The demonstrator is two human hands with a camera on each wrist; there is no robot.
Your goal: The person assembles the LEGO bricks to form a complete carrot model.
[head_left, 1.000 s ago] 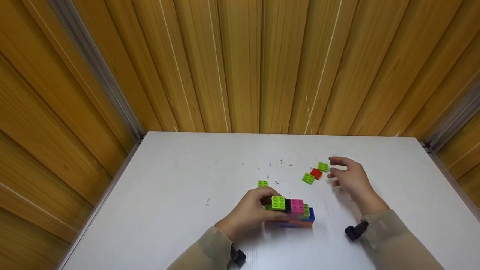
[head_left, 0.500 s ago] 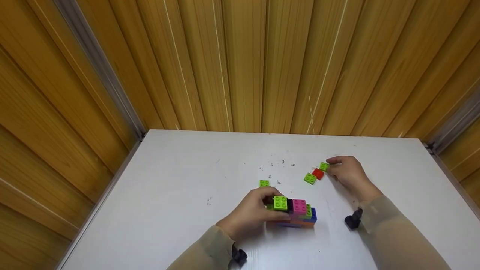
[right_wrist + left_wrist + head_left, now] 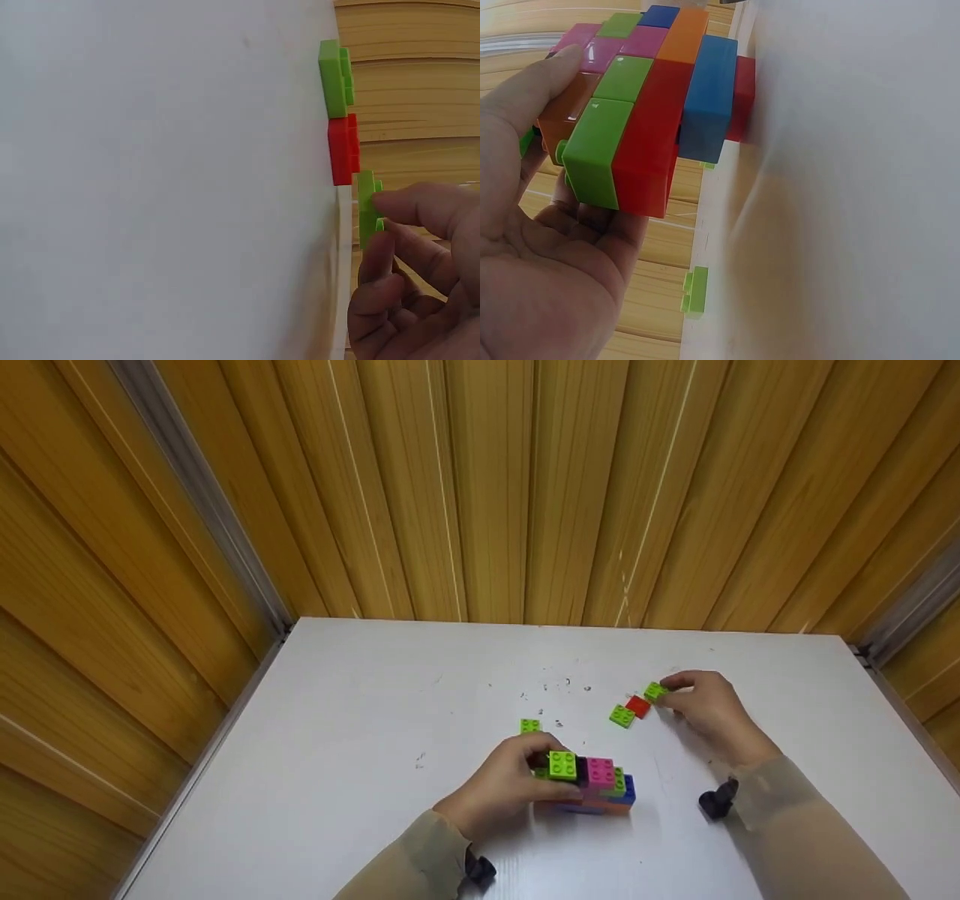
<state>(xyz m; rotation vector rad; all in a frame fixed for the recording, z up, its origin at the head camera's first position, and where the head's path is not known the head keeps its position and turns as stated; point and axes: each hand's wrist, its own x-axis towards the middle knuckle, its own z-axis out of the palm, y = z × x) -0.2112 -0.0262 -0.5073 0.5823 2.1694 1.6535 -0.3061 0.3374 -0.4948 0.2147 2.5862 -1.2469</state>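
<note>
My left hand [image 3: 504, 781] grips a stacked block build [image 3: 652, 112] of red, blue, orange, pink and green toy bricks, thumb on the near side and fingers behind. A lime brick [image 3: 562, 765] tops its left end and a pink brick [image 3: 600, 772] sits beside that. At the back right, my right hand [image 3: 709, 706] pinches a lime green brick [image 3: 366, 206] between thumb and fingers. A red brick [image 3: 638, 706] lies just left of it, with another lime brick [image 3: 622, 715] touching its other side.
One more lime brick [image 3: 530, 725] lies on the white table [image 3: 375, 697] behind the left hand. Small dark marks speckle the tabletop. Wood-patterned panels [image 3: 487, 495] rise at the back and sides.
My right hand has closed its fingers on the far lime brick and shifted it slightly right, away from the red one. The left hand keeps its hold on the build.
</note>
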